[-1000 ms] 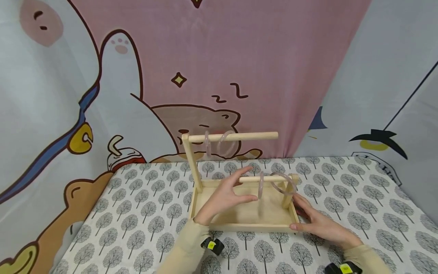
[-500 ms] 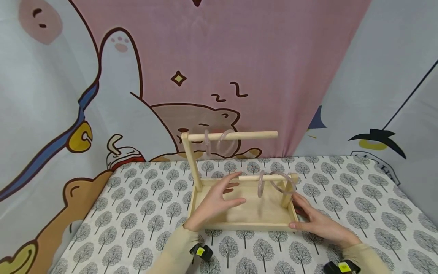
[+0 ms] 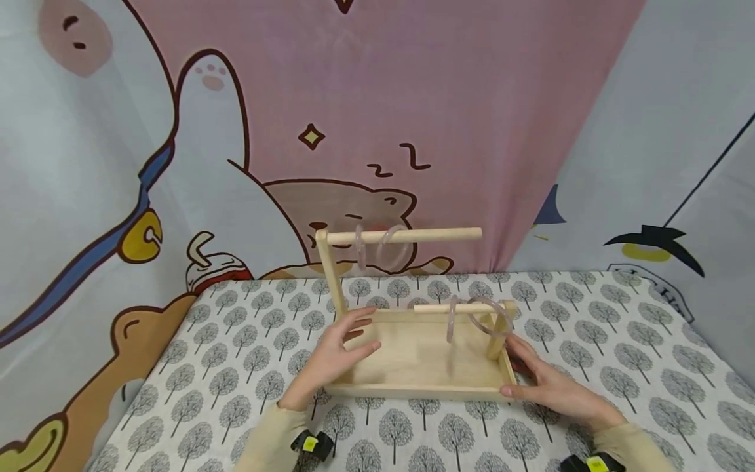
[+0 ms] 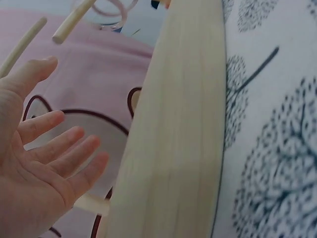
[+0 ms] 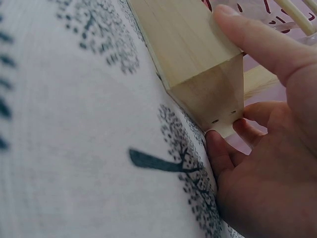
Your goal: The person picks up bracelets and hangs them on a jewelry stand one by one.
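A pale wooden rack with a shallow tray base (image 3: pixel 425 393) stands on the table. Two translucent pinkish bangles hang on its upper bar (image 3: pixel 442 234), and two more, a front bangle (image 3: pixel 451 324) and one by the post, on the lower bar (image 3: pixel 433 309). My left hand (image 3: pixel 333 351) is over the tray's left end, fingers spread and holding nothing; the left wrist view shows its palm beside the tray wall (image 4: pixel 168 124). My right hand (image 3: pixel 548 387) holds the tray's right front corner, thumb at the front edge and fingertips against the end panel (image 5: pixel 208 94).
A white cloth (image 3: pixel 236 393) printed with dark trees covers the table. Behind it hangs a pink and white cartoon curtain (image 3: pixel 472 131). The upper bar's free end (image 3: pixel 479 233) juts out to the right, and the lower bar's free end points left.
My left hand has drawn back leftward from beside the front bangle on the lower bar to the tray's left end. My right hand stays at the right corner.
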A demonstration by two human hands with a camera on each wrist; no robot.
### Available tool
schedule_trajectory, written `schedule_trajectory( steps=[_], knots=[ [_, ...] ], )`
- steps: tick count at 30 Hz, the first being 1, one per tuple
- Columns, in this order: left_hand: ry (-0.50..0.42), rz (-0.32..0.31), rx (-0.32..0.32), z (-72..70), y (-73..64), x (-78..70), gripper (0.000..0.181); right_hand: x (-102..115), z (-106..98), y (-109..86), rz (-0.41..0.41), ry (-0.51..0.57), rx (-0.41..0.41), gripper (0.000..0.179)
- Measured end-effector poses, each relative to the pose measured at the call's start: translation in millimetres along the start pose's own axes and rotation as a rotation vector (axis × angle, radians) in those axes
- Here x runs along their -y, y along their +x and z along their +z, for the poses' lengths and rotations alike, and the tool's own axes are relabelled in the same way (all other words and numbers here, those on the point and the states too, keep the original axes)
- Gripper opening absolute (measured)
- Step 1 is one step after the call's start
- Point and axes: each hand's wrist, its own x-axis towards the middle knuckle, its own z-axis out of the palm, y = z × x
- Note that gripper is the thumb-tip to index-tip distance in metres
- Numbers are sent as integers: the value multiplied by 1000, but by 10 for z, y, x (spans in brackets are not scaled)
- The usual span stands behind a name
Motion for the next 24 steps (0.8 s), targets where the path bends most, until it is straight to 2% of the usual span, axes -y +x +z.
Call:
schedule_trajectory(
  steps=[3, 6, 13, 16, 22, 24],
  knots=[
    [-15, 14, -27, -68, -34, 37, 56, -12, 14, -4, -15, 5, 1, 93],
    [-7, 1, -51, -134, -72, 71, 52, -20, 19, -3, -24, 11, 1, 92],
    [66, -70, -92, -288, -211, 185, 50, -10, 24, 1, -40, -22, -1, 93],
    [84, -86, -110, -349, -267, 236, 47, 6, 6, 2, -21, -12, -1, 92],
    [133, -124, -122, -481, -341, 279, 45, 56, -60, -20, 74, 88, -5, 86],
    [186, -139, -119, -523, -361, 291, 46, 75, -94, -26, 66, 55, -20, 83]
  ],
)
